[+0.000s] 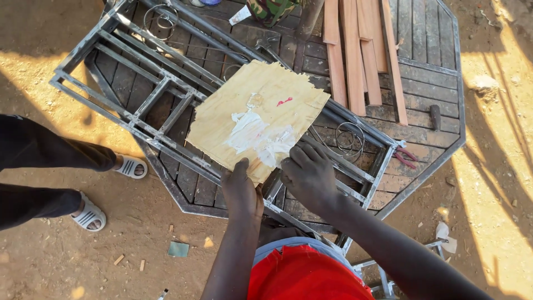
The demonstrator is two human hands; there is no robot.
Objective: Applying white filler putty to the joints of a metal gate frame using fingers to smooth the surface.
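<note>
Left hand [242, 188] clamped on plywood sheet [258, 116] edge; right hand [308, 173] fingers together in white filler [256, 136]; metal frame [166, 100] joints seemingly unfilled.

The one camera sits on my head, looking almost straight down. It is close above my hands and the wooden table [427, 83].

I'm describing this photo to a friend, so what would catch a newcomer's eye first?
First, the pale square plywood board smeared with white paste, lying on a grey welded metal frame in the centre. Both hands, left hand and right hand, rest at its near edge. Reddish wooden slats lie on the octagonal plank table behind.
</note>
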